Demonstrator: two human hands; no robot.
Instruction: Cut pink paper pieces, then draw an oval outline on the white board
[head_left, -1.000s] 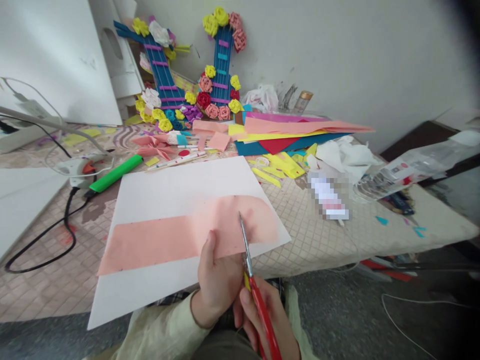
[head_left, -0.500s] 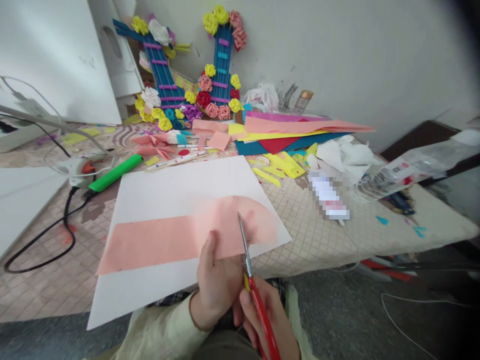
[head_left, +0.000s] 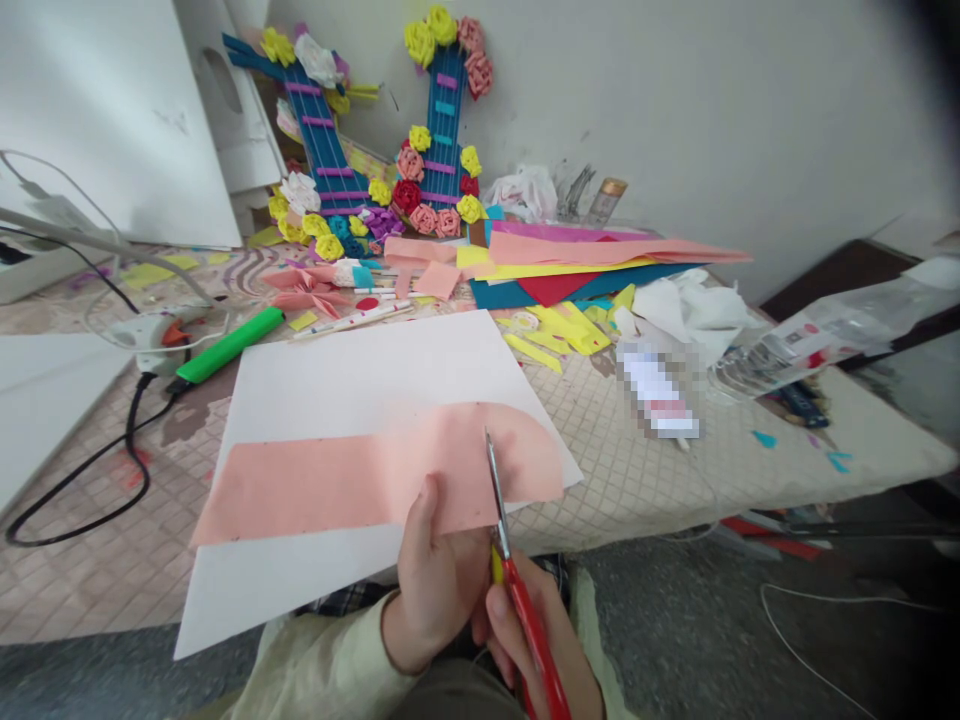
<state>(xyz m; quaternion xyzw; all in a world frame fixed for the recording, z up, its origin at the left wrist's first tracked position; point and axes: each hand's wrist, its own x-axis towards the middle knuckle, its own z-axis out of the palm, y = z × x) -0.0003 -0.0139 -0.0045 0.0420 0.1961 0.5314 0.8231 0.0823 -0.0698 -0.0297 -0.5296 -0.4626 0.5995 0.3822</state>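
A long strip of salmon-pink paper (head_left: 315, 490) lies partly on a large white sheet (head_left: 322, 380), its right end raised and curling over. My left hand (head_left: 442, 580) grips its near edge, thumb on top and the fingers hidden beneath. My right hand (head_left: 544, 620) is wrapped around the red handles of a pair of scissors (head_left: 534, 625). The scissors' blades reach across the pink paper, a little right of my left thumb, with the tip pointing away from me. The cut edge of the paper runs along the blades.
Behind the white sheet lie pink, yellow and blue papers (head_left: 600, 255) and yellow scraps (head_left: 562, 330). Two blue flower-trimmed guitar shapes (head_left: 442, 130) lean on the wall. To the left is a green glue gun (head_left: 232, 345) with a black cord; to the right, a plastic bottle (head_left: 810, 335).
Both hands, the scissors and the raised end of the pink paper have shifted slightly toward me and to the right. The blades remain at the paper.
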